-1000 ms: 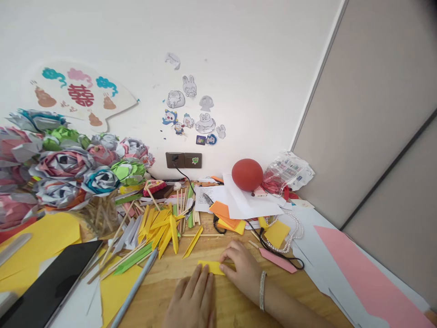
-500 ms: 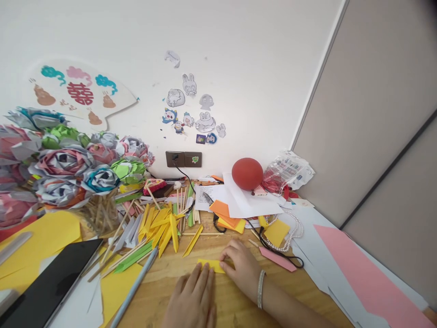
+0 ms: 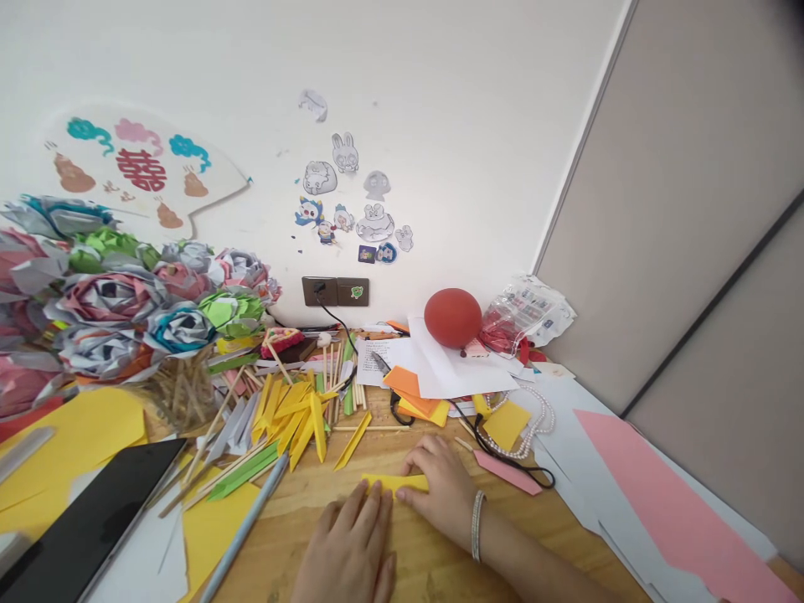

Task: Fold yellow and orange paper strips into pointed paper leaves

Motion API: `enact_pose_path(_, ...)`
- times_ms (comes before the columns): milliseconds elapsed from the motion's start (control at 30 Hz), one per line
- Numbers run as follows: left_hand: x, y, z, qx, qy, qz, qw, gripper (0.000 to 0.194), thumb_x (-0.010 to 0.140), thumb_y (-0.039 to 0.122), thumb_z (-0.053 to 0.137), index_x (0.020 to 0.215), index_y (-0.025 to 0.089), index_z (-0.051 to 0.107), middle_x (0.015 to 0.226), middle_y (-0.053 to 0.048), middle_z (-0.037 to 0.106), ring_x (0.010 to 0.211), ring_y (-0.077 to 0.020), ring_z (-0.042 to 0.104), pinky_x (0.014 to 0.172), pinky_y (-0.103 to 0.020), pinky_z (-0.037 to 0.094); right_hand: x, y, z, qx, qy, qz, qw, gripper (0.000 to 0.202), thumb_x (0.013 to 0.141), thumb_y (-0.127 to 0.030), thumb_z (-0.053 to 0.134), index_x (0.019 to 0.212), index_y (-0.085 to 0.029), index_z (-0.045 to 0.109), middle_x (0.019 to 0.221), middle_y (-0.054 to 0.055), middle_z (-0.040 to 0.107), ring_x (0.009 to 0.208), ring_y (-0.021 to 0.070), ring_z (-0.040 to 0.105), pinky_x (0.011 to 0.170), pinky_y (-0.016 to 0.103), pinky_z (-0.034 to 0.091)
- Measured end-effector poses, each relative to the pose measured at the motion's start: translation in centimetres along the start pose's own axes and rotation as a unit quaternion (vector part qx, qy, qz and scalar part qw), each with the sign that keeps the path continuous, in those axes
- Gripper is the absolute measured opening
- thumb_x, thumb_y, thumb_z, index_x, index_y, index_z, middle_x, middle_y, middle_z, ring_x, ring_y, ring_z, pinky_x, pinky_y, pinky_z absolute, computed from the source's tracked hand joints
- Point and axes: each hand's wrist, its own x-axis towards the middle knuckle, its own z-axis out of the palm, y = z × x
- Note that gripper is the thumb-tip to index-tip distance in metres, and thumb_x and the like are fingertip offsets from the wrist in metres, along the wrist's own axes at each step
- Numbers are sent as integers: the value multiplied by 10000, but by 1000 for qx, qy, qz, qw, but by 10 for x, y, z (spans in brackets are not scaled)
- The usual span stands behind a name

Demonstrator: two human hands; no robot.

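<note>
A narrow strip of folded yellow paper [image 3: 411,482] lies on the wooden table in front of me. The fingertips of my left hand [image 3: 352,536] rest flat on its left part, pressing it down. My right hand [image 3: 445,486], with a bracelet at the wrist, curls around the strip's right part. Its thumb is against the near edge and its bent fingers are on the far side. Just beyond, a folded yellow paper piece [image 3: 353,440] lies beside a pile of similar yellow pieces [image 3: 292,414].
Paper flowers [image 3: 113,297] crowd the left. A black phone [image 3: 94,523] and a grey-blue pen-like stick [image 3: 244,528] lie nearer. A red balloon [image 3: 452,318], orange paper [image 3: 405,382], a pearl string [image 3: 545,419] and a pink paper strip [image 3: 507,472] are at the back and right.
The right thumb has slid left along the near edge of the yellow strip, so more of its right end shows. My left hand stays pressed on it. The view has shifted slightly.
</note>
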Motion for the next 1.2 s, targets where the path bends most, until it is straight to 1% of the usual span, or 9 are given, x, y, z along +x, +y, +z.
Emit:
enact_pose_path(200, -5, -6, -5, 12, 9, 32, 999, 470, 835, 377, 491, 1226, 124, 556, 1244, -122, 582, 1095, -289, 573, 830, -364, 433, 2, 13, -19, -12, -60, 13, 998, 250, 627, -293, 782, 803, -221, 620, 933, 4, 541, 923, 204, 491, 792, 313, 349)
enact_pose_path(300, -11, -14, -3, -24, 4, 34, 999, 511, 834, 415, 512, 1262, 138, 525, 1290, -122, 531, 1115, -263, 570, 841, -324, 450, 2, 17, -28, 10, -91, 18, 996, 268, 610, -277, 797, 805, -217, 622, 955, 7, 533, 948, 204, 488, 805, 307, 355)
enact_pose_path(400, -12, -23, -8, -85, -58, 14, 995, 553, 812, 415, 544, 1298, 157, 487, 1324, -123, 480, 1133, -259, 560, 865, -324, 470, 3, 19, -33, 28, -114, 13, 993, 282, 601, -269, 806, 813, -222, 625, 960, 7, 528, 969, 205, 482, 822, 305, 359)
enact_pose_path(533, -4, -27, -26, -150, -159, -39, 975, 544, 774, 313, 555, 1297, 181, 485, 1341, -108, 444, 1183, -287, 506, 904, -396, 481, 6, 23, -37, 43, -129, 5, 991, 290, 597, -246, 807, 832, -225, 638, 963, 8, 520, 977, 201, 484, 841, 301, 366)
enact_pose_path(667, 5, -25, -39, -190, -205, -74, 957, 554, 752, 275, 539, 1296, 184, 483, 1352, -107, 417, 1213, -310, 459, 937, -464, 461, 8, 27, -43, 71, -165, -11, 984, 296, 612, -215, 795, 869, -232, 650, 996, 9, 518, 996, 193, 487, 871, 290, 368)
enact_pose_path(800, 8, -30, -46, -202, -244, -99, 943, 547, 761, 264, 494, 1301, 179, 477, 1364, -95, 402, 1246, -293, 419, 988, -473, 414, 8, 28, -50, 81, -184, -18, 979, 302, 626, -205, 782, 896, -235, 653, 1012, 9, 513, 993, 186, 495, 880, 285, 372)
enact_pose_path(1000, 10, -43, -52, -214, -253, -132, 934, 522, 791, 286, 454, 1301, 179, 482, 1374, -79, 416, 1276, -247, 390, 1036, -424, 366, 7, 26, -45, 89, -157, -28, 983, 256, 631, -189, 771, 858, -222, 657, 970, 13, 529, 971, 186, 500, 840, 276, 375)
enact_pose_path(1100, 11, -41, -53, -209, -266, -133, 931, 553, 776, 271, 461, 1318, 162, 458, 1394, -72, 381, 1300, -246, 349, 1062, -414, 330, 7, 26, -33, 77, -108, -19, 991, 137, 689, -248, 734, 794, -211, 654, 900, 10, 548, 926, 185, 509, 794, 274, 370)
enact_pose_path(1200, 12, -38, -52, -213, -264, -139, 930, 544, 784, 282, 460, 1317, 175, 462, 1391, -62, 393, 1300, -245, 349, 1066, -409, 326, 7, 25, -21, 39, -59, 8, 997, 180, 643, -280, 768, 731, -199, 632, 843, 0, 553, 877, 188, 512, 755, 275, 354)
